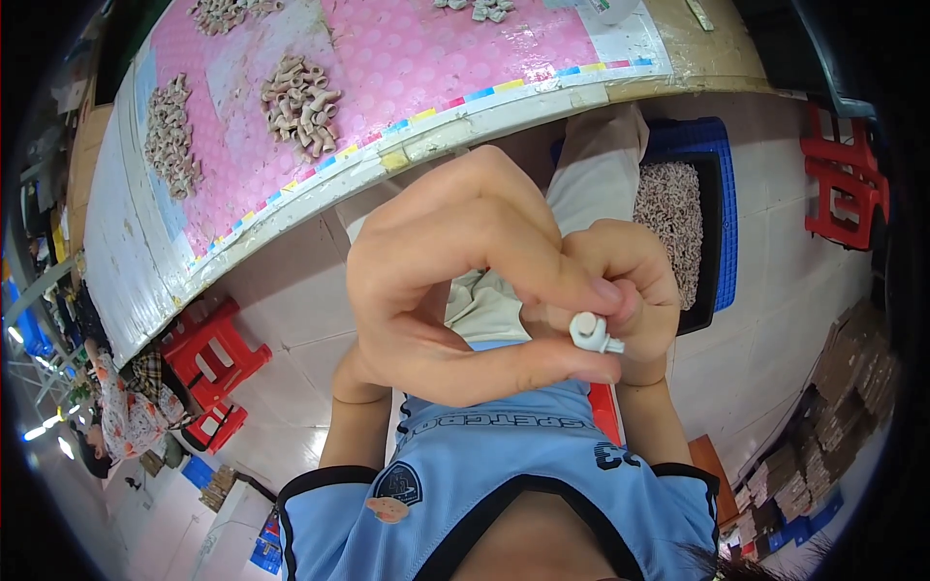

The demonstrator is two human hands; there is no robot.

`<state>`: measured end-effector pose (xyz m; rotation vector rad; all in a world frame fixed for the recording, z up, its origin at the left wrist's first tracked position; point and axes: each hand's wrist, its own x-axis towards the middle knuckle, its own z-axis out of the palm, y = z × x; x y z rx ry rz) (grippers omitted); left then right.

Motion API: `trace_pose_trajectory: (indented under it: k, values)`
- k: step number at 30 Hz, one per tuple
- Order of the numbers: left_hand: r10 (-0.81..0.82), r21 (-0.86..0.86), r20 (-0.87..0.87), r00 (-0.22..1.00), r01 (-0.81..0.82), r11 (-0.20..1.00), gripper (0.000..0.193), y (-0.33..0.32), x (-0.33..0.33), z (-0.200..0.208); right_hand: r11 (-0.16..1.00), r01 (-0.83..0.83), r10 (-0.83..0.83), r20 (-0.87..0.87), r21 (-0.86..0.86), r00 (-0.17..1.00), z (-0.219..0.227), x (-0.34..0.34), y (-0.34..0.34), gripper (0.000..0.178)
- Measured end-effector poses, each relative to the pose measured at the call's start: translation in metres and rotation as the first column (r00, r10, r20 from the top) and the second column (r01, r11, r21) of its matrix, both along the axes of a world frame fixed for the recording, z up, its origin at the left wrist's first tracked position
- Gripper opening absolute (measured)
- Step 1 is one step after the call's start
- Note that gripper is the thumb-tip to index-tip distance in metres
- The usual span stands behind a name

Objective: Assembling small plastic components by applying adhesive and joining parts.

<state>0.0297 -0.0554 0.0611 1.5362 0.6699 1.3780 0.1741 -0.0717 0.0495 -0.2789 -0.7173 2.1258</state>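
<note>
Close to the camera, my left hand (436,281) pinches a small pale grey plastic part (587,330) between thumb and index finger. The part has a ring-like end and a short stub pointing right. My right hand (644,281) is curled closed right behind and beside it, its fingertips touching or nearly touching my left fingertips. Whatever my right fingers hold is hidden.
A table (465,121) with a pink sheet (407,58) spans the far side. It carries piles of small beige-grey parts (300,107) and greyer ones (171,136). A black tray (715,232) of small parts sits by a blue crate (728,194). Red stools (218,353) stand around.
</note>
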Motion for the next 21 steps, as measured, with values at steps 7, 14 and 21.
trace_pose_trajectory:
  k: [7, 14, 21]
  values:
    - [0.059, 0.109, -0.141, 0.988, -0.044, 0.993, 0.033, 0.002, -0.004, 0.005, 0.994, 0.068, -0.079, 0.132, 0.083, 0.988, -0.006, -0.004, 0.007, 0.044]
    - [0.187, 0.17, -0.224, 0.956, -0.151, 0.974, 0.031, 0.001, -0.002, 0.005, 0.991, 0.101, -0.12, 0.239, 0.091, 0.964, -0.023, 0.0, 0.015, 0.05]
    - [0.221, 0.175, -0.248, 0.943, -0.181, 0.968, 0.03, -0.001, -0.002, 0.003, 0.984, 0.143, -0.168, 0.276, 0.107, 0.946, -0.026, -0.001, 0.014, 0.041]
